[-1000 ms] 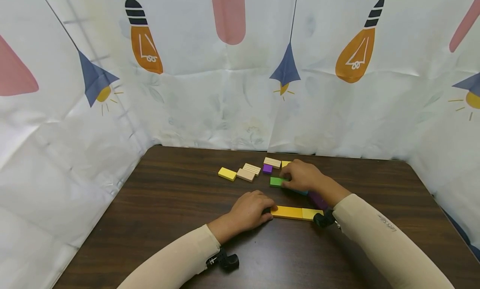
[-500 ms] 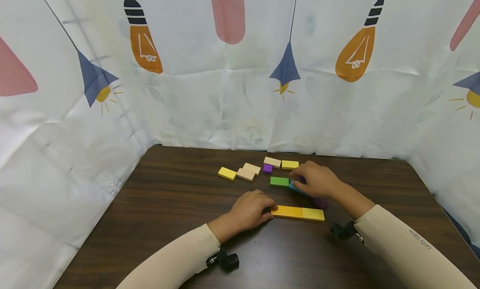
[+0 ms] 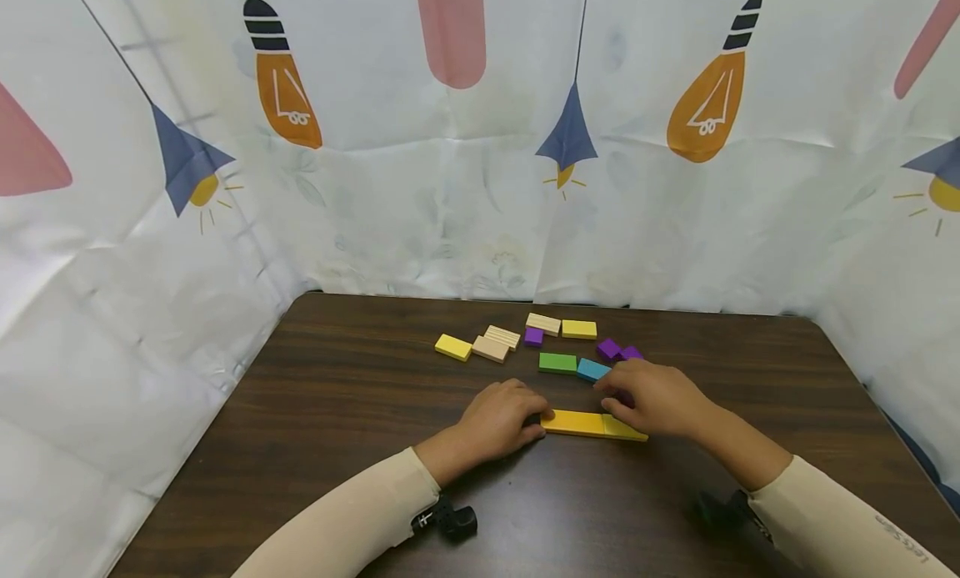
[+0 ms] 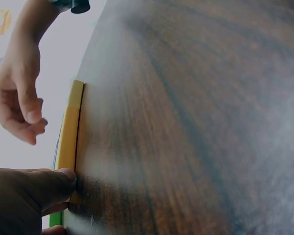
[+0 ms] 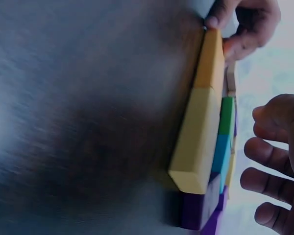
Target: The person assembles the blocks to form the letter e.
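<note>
My left hand (image 3: 498,419) grips the left end of an orange block (image 3: 572,423) between thumb and fingers, low on the table. End to end with it, on the right, lies a pale yellow block (image 5: 193,139). My right hand (image 3: 656,399) hovers over that yellow block with loosely bent fingers, nothing in its grasp. Behind the pair are a green block (image 3: 557,363) and a blue block (image 3: 592,370). A purple block (image 5: 192,210), seen beyond the yellow block's end in the right wrist view, is hidden by my right hand in the head view.
Farther back on the brown table (image 3: 337,411) are two purple blocks (image 3: 609,349), a small purple block (image 3: 533,337), two yellow blocks (image 3: 579,329) and several plain wooden blocks (image 3: 491,349). A white printed curtain (image 3: 450,211) hangs behind the table.
My right hand has moved right and toward me, from over the green and blue blocks to above the yellow block, uncovering purple blocks behind. My left hand has stayed on the orange block.
</note>
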Available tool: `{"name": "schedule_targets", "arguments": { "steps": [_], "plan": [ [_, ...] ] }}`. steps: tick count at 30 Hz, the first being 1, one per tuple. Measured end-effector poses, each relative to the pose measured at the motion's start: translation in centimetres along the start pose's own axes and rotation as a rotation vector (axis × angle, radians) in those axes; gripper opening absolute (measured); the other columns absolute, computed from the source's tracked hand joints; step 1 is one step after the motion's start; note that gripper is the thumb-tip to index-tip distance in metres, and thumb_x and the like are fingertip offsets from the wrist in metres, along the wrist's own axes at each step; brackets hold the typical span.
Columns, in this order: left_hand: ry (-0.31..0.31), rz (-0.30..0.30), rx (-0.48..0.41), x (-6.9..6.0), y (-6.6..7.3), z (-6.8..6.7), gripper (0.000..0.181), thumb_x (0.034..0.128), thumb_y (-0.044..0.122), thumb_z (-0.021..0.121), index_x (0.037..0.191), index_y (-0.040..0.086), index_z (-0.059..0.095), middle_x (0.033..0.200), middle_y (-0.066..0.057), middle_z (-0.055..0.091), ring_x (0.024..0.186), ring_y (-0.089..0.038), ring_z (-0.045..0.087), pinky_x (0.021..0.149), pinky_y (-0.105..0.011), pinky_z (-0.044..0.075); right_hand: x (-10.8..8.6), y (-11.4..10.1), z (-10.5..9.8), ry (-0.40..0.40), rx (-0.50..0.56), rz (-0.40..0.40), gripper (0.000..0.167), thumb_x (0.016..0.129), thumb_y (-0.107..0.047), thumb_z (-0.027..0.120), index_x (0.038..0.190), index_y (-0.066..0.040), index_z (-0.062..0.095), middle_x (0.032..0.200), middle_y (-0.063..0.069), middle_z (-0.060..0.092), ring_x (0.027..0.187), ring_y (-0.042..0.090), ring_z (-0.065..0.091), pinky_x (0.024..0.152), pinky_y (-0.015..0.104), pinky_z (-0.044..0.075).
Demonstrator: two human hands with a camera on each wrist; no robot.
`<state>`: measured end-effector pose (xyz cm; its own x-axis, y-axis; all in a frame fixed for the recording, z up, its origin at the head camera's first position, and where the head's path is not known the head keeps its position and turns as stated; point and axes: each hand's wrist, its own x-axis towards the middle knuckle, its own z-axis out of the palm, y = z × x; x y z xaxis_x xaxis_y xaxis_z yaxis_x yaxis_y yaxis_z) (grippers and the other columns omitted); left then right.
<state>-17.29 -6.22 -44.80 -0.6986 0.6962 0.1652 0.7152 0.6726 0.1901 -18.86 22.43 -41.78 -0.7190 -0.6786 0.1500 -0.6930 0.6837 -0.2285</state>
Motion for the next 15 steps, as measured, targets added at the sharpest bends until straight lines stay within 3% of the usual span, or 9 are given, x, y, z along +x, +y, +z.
{"name": "schedule_targets", "arguments": {
  "steps": [15],
  "plan": [
    [-0.001,-0.005,-0.003,0.0,0.1,0.1,0.018,0.0947,0.03,0.076,0.112,0.024,0.077,0.11,0.012,0.074,0.104,-0.016,0.063,0.089,-0.035,0.052,-2.6,-1.3,1.4,0.01,0.0,-0.044,0.018,0.091,-0.024,0.077,0.109,-0.022,0.077,0.1,-0.013,0.066,0.085,0.005,0.058,0.064,0.026,0.053]
  ]
}}
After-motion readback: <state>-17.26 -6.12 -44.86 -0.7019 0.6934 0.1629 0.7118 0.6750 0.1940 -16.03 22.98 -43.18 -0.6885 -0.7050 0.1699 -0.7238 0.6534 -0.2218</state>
